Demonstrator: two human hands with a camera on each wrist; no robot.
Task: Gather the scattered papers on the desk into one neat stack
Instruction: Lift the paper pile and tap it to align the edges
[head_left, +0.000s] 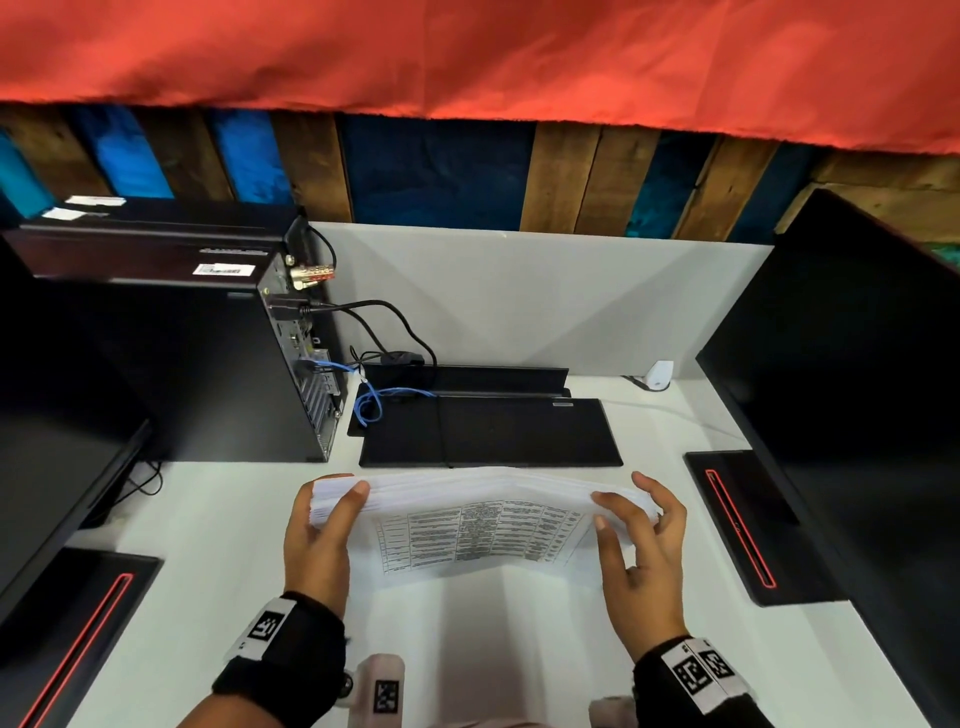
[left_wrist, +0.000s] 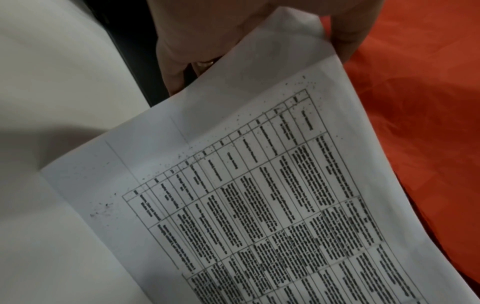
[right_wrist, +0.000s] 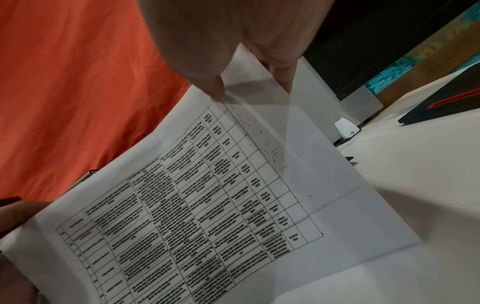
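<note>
A stack of white papers (head_left: 478, 514) stands on its long edge on the white desk (head_left: 218, 530), its front sheet printed with a table. My left hand (head_left: 335, 496) grips the stack's left end, thumb on the front and fingers behind. At the right end my right hand (head_left: 626, 499) holds it the same way. In the left wrist view the printed sheet (left_wrist: 259, 205) fills the frame below the left hand's fingers (left_wrist: 179, 67). The right wrist view shows the same sheet (right_wrist: 207, 205) under the right hand's fingers (right_wrist: 213, 88).
A black keyboard (head_left: 488, 431) lies just behind the stack. A computer tower (head_left: 208, 364) with cables (head_left: 371, 400) stands at the left, and a dark monitor (head_left: 857, 389) with its base (head_left: 737, 525) at the right. Another base (head_left: 78, 623) sits front left. Red cloth (head_left: 467, 52) hangs above.
</note>
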